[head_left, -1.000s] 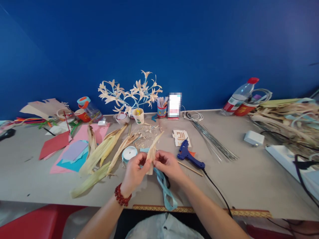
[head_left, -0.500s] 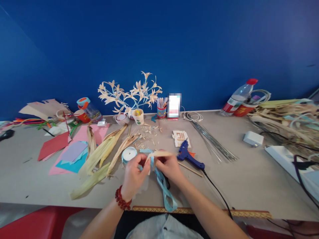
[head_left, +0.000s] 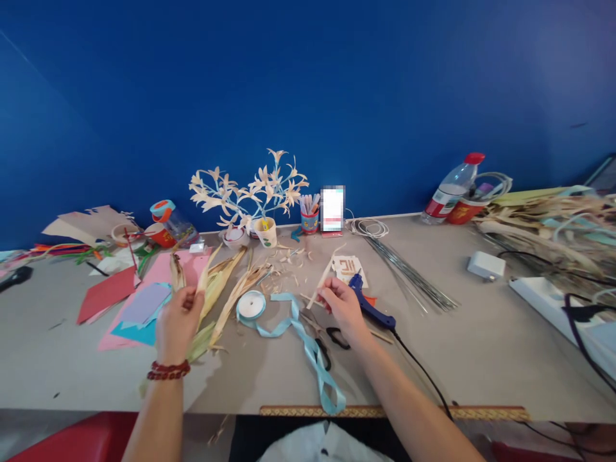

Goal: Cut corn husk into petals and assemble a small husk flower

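Head view: person at a craft table (head_left: 481,346), both hands out over the mess and well apart from each other.
Right hand (head_left: 339,307): closed in a pinch on a thin husk strip (head_left: 324,278), gripping it close to the lower end, with a short bit poking out to the left.
Strip axis: runs from the pinch up and away toward the back wall, leaning a bit right. The free tip ends near the little printed card (head_left: 351,266).
Left hand (head_left: 177,324): way off to the left, fingers curled round a husk leaf (head_left: 205,273) at the edge of the husk pile (head_left: 231,289). Looks like a real grip, not just a touch.
Leaf axis: points away from the person and tilts right, same lie as the rest of the pile.
Between the hands: ribbon spool (head_left: 251,305) and loose blue ribbon (head_left: 308,337). Scissors (head_left: 332,338) are just below the right hand.
Which hand is nearer: the pile is all on the left hand's side. The glue gun (head_left: 369,307) sits just beside the right hand, can't tell if they touch.
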A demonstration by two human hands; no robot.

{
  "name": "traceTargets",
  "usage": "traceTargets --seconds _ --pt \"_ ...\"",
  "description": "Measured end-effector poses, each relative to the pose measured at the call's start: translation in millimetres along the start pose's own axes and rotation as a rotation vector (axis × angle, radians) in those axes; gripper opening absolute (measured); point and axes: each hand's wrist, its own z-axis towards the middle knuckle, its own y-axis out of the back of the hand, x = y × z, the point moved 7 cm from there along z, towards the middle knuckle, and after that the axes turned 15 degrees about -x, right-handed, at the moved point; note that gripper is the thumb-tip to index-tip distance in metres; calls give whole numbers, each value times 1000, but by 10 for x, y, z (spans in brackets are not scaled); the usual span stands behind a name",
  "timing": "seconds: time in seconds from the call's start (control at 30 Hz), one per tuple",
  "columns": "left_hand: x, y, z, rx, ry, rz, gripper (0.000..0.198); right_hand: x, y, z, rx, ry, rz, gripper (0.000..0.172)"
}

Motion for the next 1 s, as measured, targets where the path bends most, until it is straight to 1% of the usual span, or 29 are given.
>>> traceTargets --seconds 0.03,0.07,0.1,0.13,0.17,0.2,0.23,0.3,0.33,0.4,0.47,0.53,0.6,0.63,0.67,0.7,0.73,0.77,0.8,0.87,0.9,0.93,0.97,1.0 --pt "-2 -59 7 38 -8 18 32 -1 -14 -14 9 -12 20 17" --pt "-48 -87 -1 49 -28 32 33 -2 -29 -31 20 -21 36 17" --pt "-137 -82 -26 31 -56 36 35 -5 -46 -49 35 -30 48 18" --pt "-275 -34 -66 -36 -99 23 36 -9 -66 -67 51 -38 58 19" --pt "-443 8 -133 -79 -131 -42 37 -14 -86 -86 67 -46 66 20" --pt "-624 24 -222 -75 -141 -155 36 -19 -106 -105 83 -54 72 21" --pt "-835 -18 -335 18 -156 -299 32 -21 -124 -124 97 -60 79 23" --pt "-1249 -189 -604 316 -124 -582 29 -4 -151 -160 120 -64 104 24" --pt "-1415 -290 -734 464 -63 -688 29 17 -162 -179 135 -59 118 25" --pt "-1652 -470 -929 677 77 -850 30 80 -173 -213 172 -36 145 24" --pt "-1771 -646 -1073 898 337 -1047 36 154 -168 -234 203 8 158 23" --pt "-1851 -755 -1199 1145 584 -1190 37 218 -154 -236 225 59 162 22" --pt "-1912 -769 -1272 1348 747 -1278 29 265 -137 -217 236 103 157 22" --pt "-1931 -757 -1278 1406 794 -1312 25 287 -126 -201 237 123 150 21" --pt "-1942 -744 -1270 1432 822 -1342 22 313 -115 -185 240 144 139 21" --pt "-1944 -737 -1252 1431 832 -1365 21 343 -100 -170 246 167 118 21" --pt "-1938 -738 -1228 1402 820 -1379 21 381 -78 -157 249 195 86 21" --pt "-1923 -749 -1196 1346 788 -1381 22 423 -48 -150 250 229 37 24" --pt "-1897 -768 -1158 1262 741 -1369 22 464 -7 -148 246 270 -42 27" --pt "-1824 -806 -1067 1042 624 -1308 24 529 109 -163 200 379 -313 26" --pt "-1791 -815 -1030 938 567 -1267 26 544 173 -182 165 444 -510 22" --pt "-1768 -819 -1007 860 520 -1228 26 542 230 -211 138 512 -728 18" --pt "-1759 -821 -999 814 485 -1199 26 515 269 -248 136 563 -926 15" --pt "-1761 -823 -1001 794 462 -1183 26 465 299 -285 150 591 -1093 16"
